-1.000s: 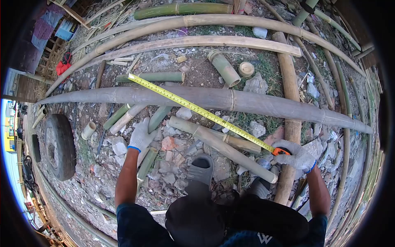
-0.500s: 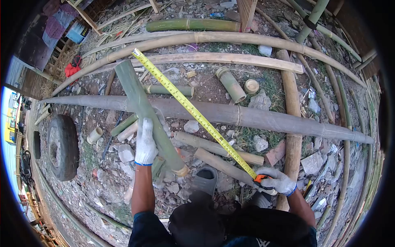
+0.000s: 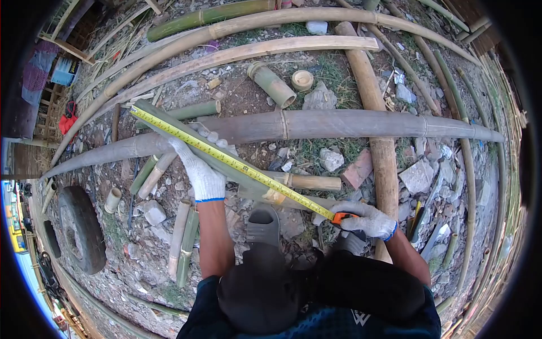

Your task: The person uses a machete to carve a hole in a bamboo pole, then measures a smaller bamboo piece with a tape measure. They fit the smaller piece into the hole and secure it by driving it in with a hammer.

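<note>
My left hand (image 3: pixel 200 172), in a white work glove, is closed around a short green bamboo piece (image 3: pixel 248 182) held slantwise over the ground. Along the top of that bamboo runs the yellow blade of a tape measure (image 3: pixel 226 158), its free end at the bamboo's upper left end. My right hand (image 3: pixel 371 221), gloved too, grips the tape measure's orange and black case (image 3: pixel 343 217). The blade reaches past the bamboo's lower right end to the case.
A long grey bamboo pole (image 3: pixel 350 124) lies across a thick tan pole (image 3: pixel 364 79). Short bamboo offcuts (image 3: pixel 271 86), stones and a broken brick (image 3: pixel 358 168) litter the ground. An old tyre (image 3: pixel 99 248) is at left. My sandal (image 3: pixel 263 225) shows below the bamboo.
The tape blade and the bamboo, apart at an angle before, now lie together. The bamboo has turned to a flatter slant. My view has shifted, and the scene sits further left.
</note>
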A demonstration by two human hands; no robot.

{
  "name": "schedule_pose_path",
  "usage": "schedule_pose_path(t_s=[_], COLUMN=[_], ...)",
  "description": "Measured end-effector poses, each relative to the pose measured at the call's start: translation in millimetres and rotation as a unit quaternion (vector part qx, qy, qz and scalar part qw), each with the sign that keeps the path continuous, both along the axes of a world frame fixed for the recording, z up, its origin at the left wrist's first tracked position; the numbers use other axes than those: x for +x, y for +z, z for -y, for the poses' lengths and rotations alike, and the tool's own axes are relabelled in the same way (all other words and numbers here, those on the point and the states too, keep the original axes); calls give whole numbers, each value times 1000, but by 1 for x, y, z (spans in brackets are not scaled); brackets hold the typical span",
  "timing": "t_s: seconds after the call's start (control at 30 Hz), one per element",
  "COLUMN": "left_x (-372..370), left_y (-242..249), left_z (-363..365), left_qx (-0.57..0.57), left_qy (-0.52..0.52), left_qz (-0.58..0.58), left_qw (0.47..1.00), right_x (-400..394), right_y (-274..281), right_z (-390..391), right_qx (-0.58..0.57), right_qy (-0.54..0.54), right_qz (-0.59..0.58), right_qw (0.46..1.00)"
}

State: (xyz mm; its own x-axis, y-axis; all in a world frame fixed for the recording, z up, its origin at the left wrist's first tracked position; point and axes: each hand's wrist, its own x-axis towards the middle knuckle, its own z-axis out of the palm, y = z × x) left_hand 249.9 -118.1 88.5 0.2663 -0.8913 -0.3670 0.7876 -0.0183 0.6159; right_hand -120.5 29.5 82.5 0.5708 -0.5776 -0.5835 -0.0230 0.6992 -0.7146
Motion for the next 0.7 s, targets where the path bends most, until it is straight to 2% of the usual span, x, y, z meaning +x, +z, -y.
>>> schedule_pose_path(t_s=[0.13,0.33,0.37,0.43,0.47,0.6,0.67,0.7], left_x=[5,14,14,14,15,71,72,73], left_y=[-5,-18,-18,-14,-11,6,29,36], left_z=[-1,0,-1,0,0,-18,-25,-27], left_qx=[-31,-66,-64,29,75,51,35,28], left_qy=[15,18,14,79,113,-55,-171,-227], left_qz=[7,27,27,123,170,425,556,614], left_qw=[999,997,997,989,976,902,812,756], right_x=[-2,-2,0,3,2,-14,-33,-34], right_y=[6,4,6,11,11,15,4,20], right_z=[10,10,11,12,11,7,5,10], right_qx=[-53,-31,-58,-111,-126,-157,-167,-150], right_qy=[29,38,33,28,14,-59,-94,-115], right_qz=[-1,-9,-22,-48,-58,-90,-121,-153], right_qw=[998,999,998,992,990,982,974,970])
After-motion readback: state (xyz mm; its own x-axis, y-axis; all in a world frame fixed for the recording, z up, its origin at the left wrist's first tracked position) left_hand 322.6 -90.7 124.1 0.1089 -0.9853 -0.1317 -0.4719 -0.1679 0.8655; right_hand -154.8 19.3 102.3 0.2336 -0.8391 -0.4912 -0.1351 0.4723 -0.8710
